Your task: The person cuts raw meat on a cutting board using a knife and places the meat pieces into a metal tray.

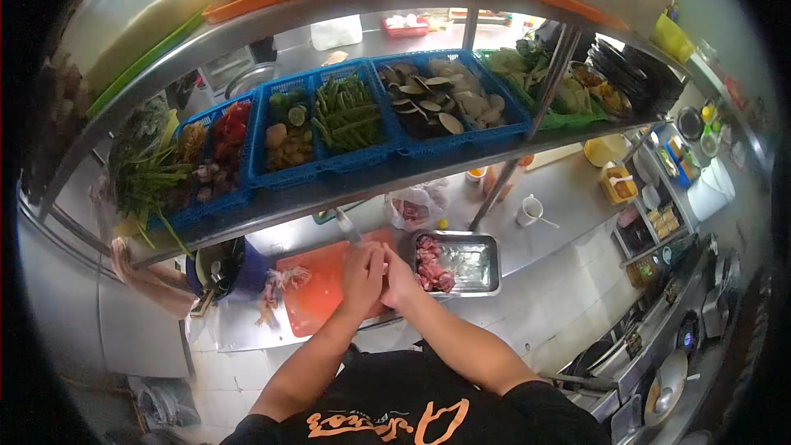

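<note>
Meat (428,262) lies along the left side of the tray (475,262), just beside the board (311,301), and our left hand (361,276) and right hand (401,284) meet over the board's right part. The knife (348,225) shows beyond our fingers, pointing away from us; we cannot tell which hand grips it, or whether either is closed round something else. To work well, we should keep our fingertips curled clear of the edge, hold the handle firmly, steady each piece flat on the board, and leave the pale scraps (288,278) at its left out of the blade's way.
</note>
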### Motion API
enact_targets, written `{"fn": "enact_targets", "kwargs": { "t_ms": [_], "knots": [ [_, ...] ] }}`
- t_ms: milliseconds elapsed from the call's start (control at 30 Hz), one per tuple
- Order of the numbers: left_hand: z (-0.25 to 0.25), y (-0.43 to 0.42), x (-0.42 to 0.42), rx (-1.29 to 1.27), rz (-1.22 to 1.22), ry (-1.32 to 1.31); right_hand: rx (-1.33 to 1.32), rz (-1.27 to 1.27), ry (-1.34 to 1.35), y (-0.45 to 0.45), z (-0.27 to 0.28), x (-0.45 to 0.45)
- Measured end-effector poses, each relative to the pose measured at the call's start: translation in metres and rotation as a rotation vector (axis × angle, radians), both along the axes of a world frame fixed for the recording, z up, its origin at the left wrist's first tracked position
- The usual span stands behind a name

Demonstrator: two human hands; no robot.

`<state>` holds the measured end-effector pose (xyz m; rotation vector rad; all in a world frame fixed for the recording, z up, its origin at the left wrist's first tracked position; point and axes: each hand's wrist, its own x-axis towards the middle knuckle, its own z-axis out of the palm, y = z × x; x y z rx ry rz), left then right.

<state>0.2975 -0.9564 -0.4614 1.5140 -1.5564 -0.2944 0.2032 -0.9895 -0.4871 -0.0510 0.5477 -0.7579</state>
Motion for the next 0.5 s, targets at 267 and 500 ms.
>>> {"fn": "enact_targets", "kwargs": {
  "t_ms": [267,500],
  "knots": [
    [0.004,-0.019,-0.033,0.097,-0.043,0.208,-0.233,-0.152,0.068,-0.005,-0.012,-0.021],
    [-0.034,-0.010,-0.059,0.095,-0.184,0.323,-0.670,-0.198,0.942,0.019,0.001,-0.049]
  ]
}}
